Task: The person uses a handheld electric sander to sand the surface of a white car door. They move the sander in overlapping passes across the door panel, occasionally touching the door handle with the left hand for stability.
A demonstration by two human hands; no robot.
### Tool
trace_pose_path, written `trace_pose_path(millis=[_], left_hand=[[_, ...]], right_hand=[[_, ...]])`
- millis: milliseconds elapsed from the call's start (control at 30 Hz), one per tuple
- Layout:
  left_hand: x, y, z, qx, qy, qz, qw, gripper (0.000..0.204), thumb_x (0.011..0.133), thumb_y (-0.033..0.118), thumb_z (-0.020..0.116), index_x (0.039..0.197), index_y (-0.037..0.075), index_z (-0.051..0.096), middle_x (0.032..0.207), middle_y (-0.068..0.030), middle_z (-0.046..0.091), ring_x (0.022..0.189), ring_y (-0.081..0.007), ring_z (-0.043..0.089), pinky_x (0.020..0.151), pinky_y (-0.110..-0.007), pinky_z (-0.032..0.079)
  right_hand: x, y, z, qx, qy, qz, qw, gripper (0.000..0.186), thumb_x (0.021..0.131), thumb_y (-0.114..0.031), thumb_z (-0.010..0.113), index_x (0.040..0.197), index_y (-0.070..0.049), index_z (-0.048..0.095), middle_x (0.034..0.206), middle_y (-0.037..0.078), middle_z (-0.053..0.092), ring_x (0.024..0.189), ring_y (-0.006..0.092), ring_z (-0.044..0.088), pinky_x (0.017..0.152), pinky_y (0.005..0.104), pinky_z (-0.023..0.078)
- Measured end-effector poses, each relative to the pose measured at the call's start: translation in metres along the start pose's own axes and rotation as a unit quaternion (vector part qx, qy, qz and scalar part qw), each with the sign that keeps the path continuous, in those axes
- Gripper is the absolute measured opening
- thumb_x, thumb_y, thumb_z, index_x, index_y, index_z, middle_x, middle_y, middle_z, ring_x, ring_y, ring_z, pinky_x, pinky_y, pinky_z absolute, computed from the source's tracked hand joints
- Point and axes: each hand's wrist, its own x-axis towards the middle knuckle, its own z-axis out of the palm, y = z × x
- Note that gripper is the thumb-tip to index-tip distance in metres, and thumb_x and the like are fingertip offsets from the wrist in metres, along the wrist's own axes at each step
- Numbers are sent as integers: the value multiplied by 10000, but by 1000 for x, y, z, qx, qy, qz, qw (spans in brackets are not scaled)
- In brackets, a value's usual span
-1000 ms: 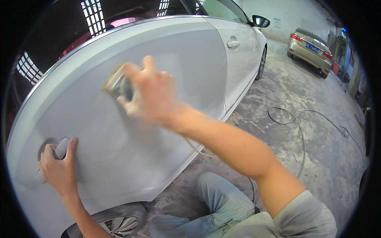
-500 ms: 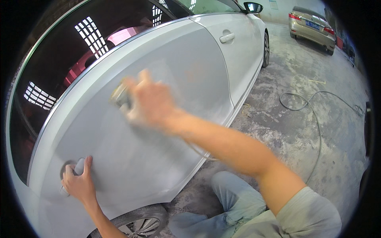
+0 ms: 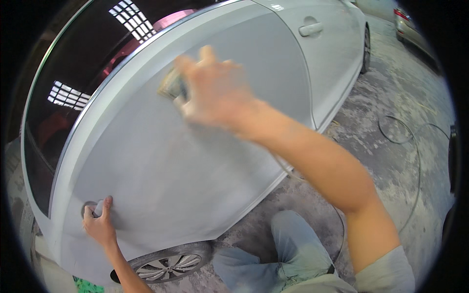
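My right hand (image 3: 217, 95), blurred by motion, is closed over a sander (image 3: 172, 84) with a yellowish pad edge. The sander lies against the matte grey panel of the white car's rear door (image 3: 161, 161), on its upper part below the window trim. My fingers hide most of the tool's body. At the lower left, my left hand (image 3: 101, 227) grips the rear door handle (image 3: 99, 208), fingers in the recess behind it and thumb on the near side. A pale hose (image 3: 288, 168) shows below my right forearm.
The rear wheel (image 3: 168, 267) sits below the door, close to my bent knees (image 3: 293, 234). The front door handle (image 3: 311, 29) is farther along the car. On the stained concrete floor lies a looped grey hose (image 3: 417, 180). A gold car (image 3: 417, 36) stands at the far right.
The view has shifted, so the car sits farther right. My right hand has moved the sander a little up and forward along the door panel. My left hand stays on the handle.
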Motion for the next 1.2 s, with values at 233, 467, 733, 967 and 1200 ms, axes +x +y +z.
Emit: trace_pose_path(millis=[233, 467, 733, 967, 1200], left_hand=[[3, -13, 0, 13, 17, 31, 999, 667, 773, 561, 898, 740, 8, 526, 672, -51, 499, 680, -253, 452, 642, -406, 392], [7, -24, -2, 35, 22, 47, 998, 679, 769, 546, 898, 734, -4, 500, 645, -93, 455, 649, -273, 418, 622, -432, 361], [0, -4, 3, 39, 32, 20, 998, 666, 760, 547, 888, 751, 1, 507, 688, -111, 506, 708, -302, 476, 684, -435, 405], [-8, 17, -9, 62, 33, 13, 997, 650, 742, 619, 868, 798, 27, 606, 800, -114, 625, 793, -325, 557, 814, -461, 427], [-15, 9, -20, -10, 43, 134, 990, 546, 769, 517, 878, 859, 26, 658, 846, -126, 652, 836, -337, 589, 813, -444, 443]], right_hand=[[-4, -27, 17, 49, 3, -79, 996, 450, 746, -237, 817, 1120, -51, 650, 1026, 222, 629, 803, 382, 743, 642, 441, 599], [-21, -129, 55, 111, -7, -240, 964, 356, 818, -249, 751, 1066, -1, 692, 1044, 201, 642, 730, 241, 701, 549, 309, 546], [-20, -23, 22, 90, -14, -159, 983, 476, 741, -158, 823, 1160, -84, 609, 1027, 196, 585, 791, 353, 739, 577, 431, 609], [-17, 10, -14, -3, 14, 2, 1000, 504, 784, -249, 857, 1209, -153, 604, 1014, 158, 589, 786, 385, 722, 650, 491, 603], [-34, -73, 12, 7, 35, -14, 999, 507, 782, -250, 863, 1215, -137, 624, 1016, 152, 575, 742, 380, 695, 644, 472, 583]])
